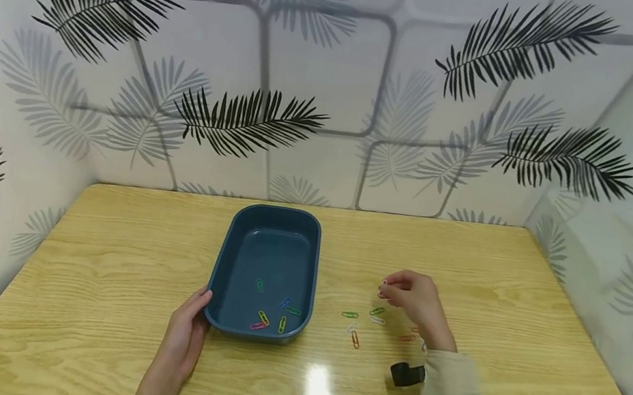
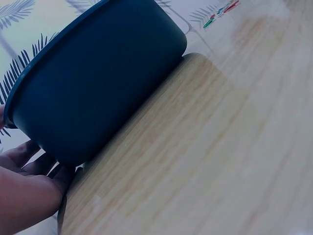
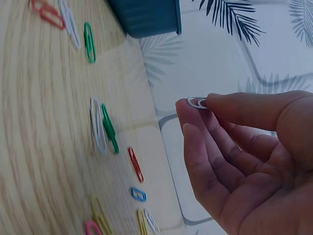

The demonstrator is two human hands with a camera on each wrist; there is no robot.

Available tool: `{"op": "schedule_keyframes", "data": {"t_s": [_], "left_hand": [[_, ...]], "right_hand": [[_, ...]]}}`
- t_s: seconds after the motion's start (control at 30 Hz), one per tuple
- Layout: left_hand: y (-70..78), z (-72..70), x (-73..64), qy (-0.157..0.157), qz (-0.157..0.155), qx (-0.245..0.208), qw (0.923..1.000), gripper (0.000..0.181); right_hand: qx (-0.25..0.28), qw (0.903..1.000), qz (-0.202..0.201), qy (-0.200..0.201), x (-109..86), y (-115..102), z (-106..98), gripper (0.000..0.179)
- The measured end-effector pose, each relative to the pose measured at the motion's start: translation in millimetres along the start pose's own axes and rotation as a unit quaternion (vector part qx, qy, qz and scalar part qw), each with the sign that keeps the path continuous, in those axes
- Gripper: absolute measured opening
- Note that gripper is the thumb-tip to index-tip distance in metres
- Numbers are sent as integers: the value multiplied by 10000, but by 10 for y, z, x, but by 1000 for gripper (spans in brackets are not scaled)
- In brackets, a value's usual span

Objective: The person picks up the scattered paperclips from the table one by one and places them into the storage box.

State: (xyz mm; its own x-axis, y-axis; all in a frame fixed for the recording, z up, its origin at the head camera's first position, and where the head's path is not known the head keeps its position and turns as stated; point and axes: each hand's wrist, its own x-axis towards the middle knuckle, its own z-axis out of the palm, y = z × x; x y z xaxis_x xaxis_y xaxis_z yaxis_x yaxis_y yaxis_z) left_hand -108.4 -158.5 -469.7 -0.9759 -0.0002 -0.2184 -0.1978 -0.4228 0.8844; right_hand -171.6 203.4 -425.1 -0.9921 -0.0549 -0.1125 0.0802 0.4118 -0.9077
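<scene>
A white paper clip [image 3: 197, 102] is pinched between the thumb and forefinger of my right hand [image 1: 413, 301], held above the wooden table. In the right wrist view, the other fingers of that hand are bent loosely below it. My left hand [image 1: 187, 329] grips the near left corner of a dark blue plastic tray [image 1: 223, 252], thumb at the rim and fingers against the outer wall. Several coloured paper clips lie in the tray, among them a yellow clip [image 1: 282, 325] and a pink clip [image 1: 257, 326]. Just left of my right hand, a green clip [image 1: 350, 315] lies on the table.
More loose clips lie on the table [image 1: 128, 250] around and under my right hand, including an orange clip [image 1: 355, 340], a red clip [image 3: 135, 165] and a blue clip [image 3: 138, 194]. A leaf-patterned wall covering [image 1: 324, 67] rises behind the table's far edge.
</scene>
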Motion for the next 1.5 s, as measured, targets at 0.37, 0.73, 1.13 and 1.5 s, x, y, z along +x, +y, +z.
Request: {"op": "schedule_keyframes", "data": {"t_s": [0.37, 0.73, 1.13, 1.5], "left_hand": [[-3, -7, -13, -33, 6, 58, 10000, 56], [-2, 11, 2, -100, 93, 34, 9999, 55], [0, 1, -2, -4, 48, 31, 10000, 55], [-3, -15, -10, -44, 43, 76, 10000, 56]], "right_hand": [[439, 9984, -331, -126, -24, -162, 254, 13], [634, 9921, -932, -546, -129, -374, 612, 9], [359, 9830, -1410, -1123, -285, -461, 988, 12], [63, 9829, -1527, -1030, -319, -472, 1057, 11]]}}
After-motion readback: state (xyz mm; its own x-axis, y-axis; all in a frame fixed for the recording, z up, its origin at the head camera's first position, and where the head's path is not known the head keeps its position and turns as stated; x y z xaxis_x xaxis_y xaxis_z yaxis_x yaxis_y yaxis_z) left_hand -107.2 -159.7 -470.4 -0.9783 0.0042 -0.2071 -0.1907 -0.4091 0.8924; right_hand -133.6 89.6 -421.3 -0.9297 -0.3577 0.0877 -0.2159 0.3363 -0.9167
